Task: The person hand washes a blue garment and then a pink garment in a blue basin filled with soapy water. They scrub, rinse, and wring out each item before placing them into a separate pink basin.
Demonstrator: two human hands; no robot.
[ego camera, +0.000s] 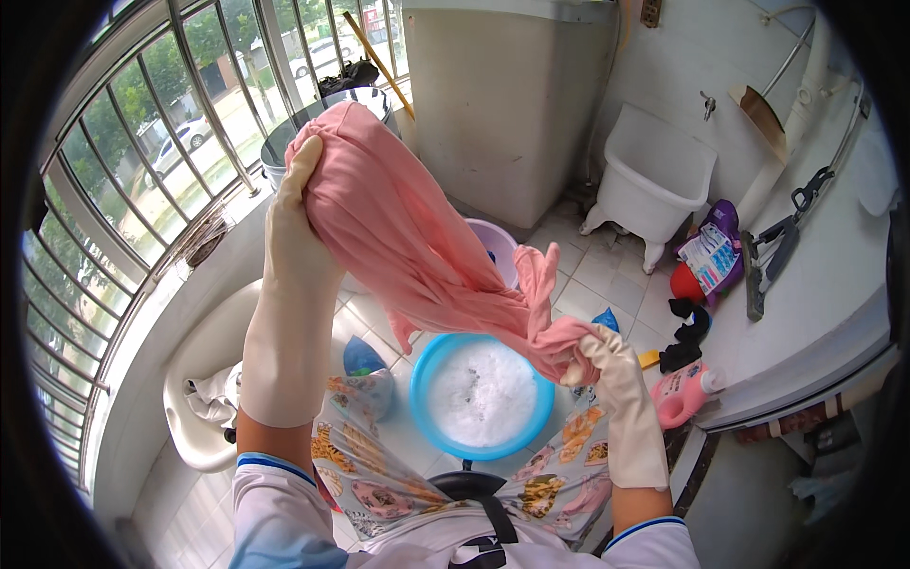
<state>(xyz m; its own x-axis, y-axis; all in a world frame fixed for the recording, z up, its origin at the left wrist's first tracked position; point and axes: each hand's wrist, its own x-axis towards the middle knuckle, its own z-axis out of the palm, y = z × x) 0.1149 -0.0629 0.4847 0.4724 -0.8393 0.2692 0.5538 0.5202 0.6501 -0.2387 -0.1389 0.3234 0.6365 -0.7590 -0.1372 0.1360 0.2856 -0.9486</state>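
My left hand (302, 206), in a cream rubber glove, holds one end of a pink cloth garment (398, 220) up high, thumb pressed over the fabric. Lower and to the right, my right hand (604, 363), gloved alike, grips the bunched, twisted other end. Between the two hands the cloth stretches diagonally, its folds drawn tight near the right hand. A blue basin (421, 419) full of white suds (483, 395) stands on the floor below, between my knees. The fingers of my left hand are partly hidden behind the cloth.
A lilac basin (501, 242) stands behind the cloth. A white footed sink (657, 171) is at the back right. On the right are a pink detergent bottle (682, 391), black cloth items (686, 334) and a mop (771, 263). At left sits a white tub (192, 398) beside the barred window.
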